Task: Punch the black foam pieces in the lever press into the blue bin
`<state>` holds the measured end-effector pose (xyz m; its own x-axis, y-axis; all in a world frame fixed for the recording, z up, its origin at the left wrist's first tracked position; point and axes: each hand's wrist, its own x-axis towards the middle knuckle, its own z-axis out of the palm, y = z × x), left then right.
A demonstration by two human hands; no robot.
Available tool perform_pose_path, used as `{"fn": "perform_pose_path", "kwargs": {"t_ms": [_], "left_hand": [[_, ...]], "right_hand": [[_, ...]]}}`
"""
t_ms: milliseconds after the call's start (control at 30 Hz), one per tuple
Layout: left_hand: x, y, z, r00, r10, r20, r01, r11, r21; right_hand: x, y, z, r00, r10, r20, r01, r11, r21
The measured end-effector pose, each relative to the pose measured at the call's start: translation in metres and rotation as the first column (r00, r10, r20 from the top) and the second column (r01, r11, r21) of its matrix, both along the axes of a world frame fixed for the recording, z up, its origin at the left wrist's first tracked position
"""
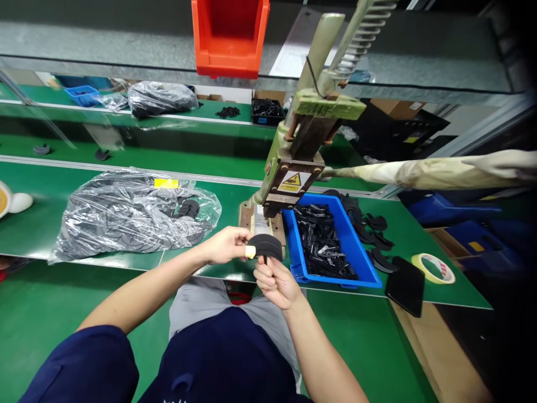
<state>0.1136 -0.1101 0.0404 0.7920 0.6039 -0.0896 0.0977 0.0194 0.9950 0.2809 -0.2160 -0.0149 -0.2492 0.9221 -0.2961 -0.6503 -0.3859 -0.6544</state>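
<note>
My left hand (226, 244) pinches the left end of a curved black foam piece (265, 246); a yellow cot covers one fingertip. My right hand (274, 280) is closed on the same piece from below, near its middle. Both hands hover at the near edge of the green bench, just in front of the base of a green hand press (293, 162). Right of the press stands a blue tray (335, 277) filled with small black parts.
A clear plastic bag of black parts (130, 215) lies at left. Loose black foam pieces (377, 235), a black pad (406, 288) and a tape roll (433, 267) lie at right. The press's wrapped lever (419, 172) sticks out right. An orange bin (230, 36) hangs overhead.
</note>
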Motion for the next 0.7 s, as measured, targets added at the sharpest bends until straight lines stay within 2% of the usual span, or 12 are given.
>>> {"fn": "perform_pose_path", "kwargs": {"t_ms": [33, 100, 167, 200, 267, 333, 367, 433, 500, 567, 633, 700], "left_hand": [[-0.004, -0.001, -0.002, 1.000, 0.023, -0.012, -0.022, 1.000, 0.018], [-0.012, -0.003, -0.005, 0.994, 0.107, -0.013, -0.103, 0.978, 0.182], [-0.021, -0.002, -0.008, 0.982, 0.189, 0.018, -0.175, 0.869, 0.462], [-0.026, -0.001, -0.010, 0.976, 0.217, 0.038, -0.195, 0.771, 0.606], [-0.038, 0.005, -0.014, 0.966, 0.248, 0.069, -0.194, 0.524, 0.829], [-0.050, 0.013, -0.019, 0.963, 0.250, 0.098, -0.172, 0.293, 0.941], [-0.055, 0.017, -0.022, 0.963, 0.244, 0.113, -0.164, 0.203, 0.965], [-0.065, 0.026, -0.028, 0.962, 0.229, 0.151, -0.175, 0.090, 0.980], [-0.072, 0.035, -0.032, 0.956, 0.233, 0.177, -0.196, 0.062, 0.979], [-0.077, 0.044, -0.036, 0.952, 0.259, 0.161, -0.193, 0.103, 0.976], [-0.082, 0.054, -0.040, 0.949, 0.291, 0.120, -0.174, 0.169, 0.970], [-0.087, 0.067, -0.043, 0.939, 0.332, 0.090, -0.173, 0.230, 0.957]], "right_hand": [[0.000, 0.002, 0.000, 0.999, -0.009, 0.046, 0.009, 1.000, -0.002], [-0.002, 0.004, -0.001, 0.987, -0.038, 0.157, 0.039, 0.999, -0.004], [-0.003, 0.002, -0.001, 0.953, -0.093, 0.290, 0.094, 0.996, 0.008], [-0.002, 0.000, 0.001, 0.924, -0.130, 0.360, 0.130, 0.991, 0.023], [0.009, -0.005, 0.007, 0.855, -0.208, 0.476, 0.203, 0.977, 0.063], [0.035, -0.008, 0.015, 0.752, -0.285, 0.594, 0.273, 0.956, 0.113], [0.052, -0.008, 0.019, 0.677, -0.327, 0.660, 0.314, 0.938, 0.143], [0.092, -0.004, 0.022, 0.243, -0.350, 0.905, 0.290, 0.916, 0.277], [0.129, 0.004, 0.018, -0.118, -0.250, 0.961, 0.128, 0.956, 0.264], [0.154, 0.013, 0.008, -0.340, -0.111, 0.934, -0.005, 0.993, 0.116], [0.168, 0.019, -0.004, -0.452, -0.011, 0.892, -0.093, 0.995, -0.035], [0.174, 0.023, -0.016, -0.473, 0.009, 0.881, -0.160, 0.982, -0.096]]}}
